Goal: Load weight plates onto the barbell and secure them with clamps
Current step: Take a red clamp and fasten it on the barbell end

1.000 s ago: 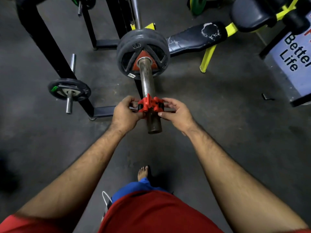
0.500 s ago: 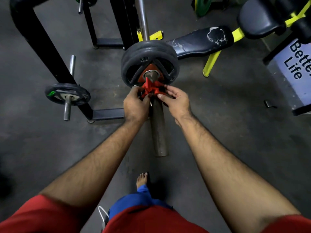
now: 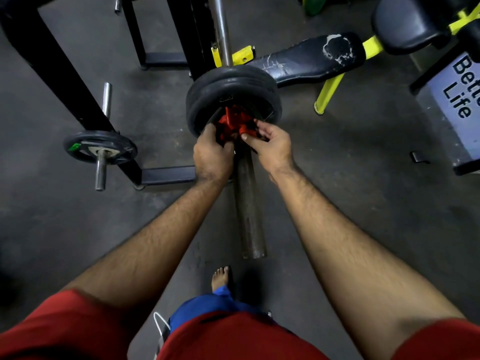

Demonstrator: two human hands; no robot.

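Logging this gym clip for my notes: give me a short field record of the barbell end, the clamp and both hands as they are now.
barbell sleeve: bare steel, end points toward the person
weight plates: black, stacked on the sleeve
clamp: red, on the sleeve, up against the plates
left hand: grip on the clamp's left side
right hand: fingers pinching the clamp's right side
clamp locked: cannot tell

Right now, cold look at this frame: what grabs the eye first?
The red clamp, mid-frame on the barbell sleeve, pushed up against the stacked black weight plates, with the left hand and right hand gripping it from either side. Next, the yellow-framed bench at upper right, and a small plate stored on a rack peg at left.
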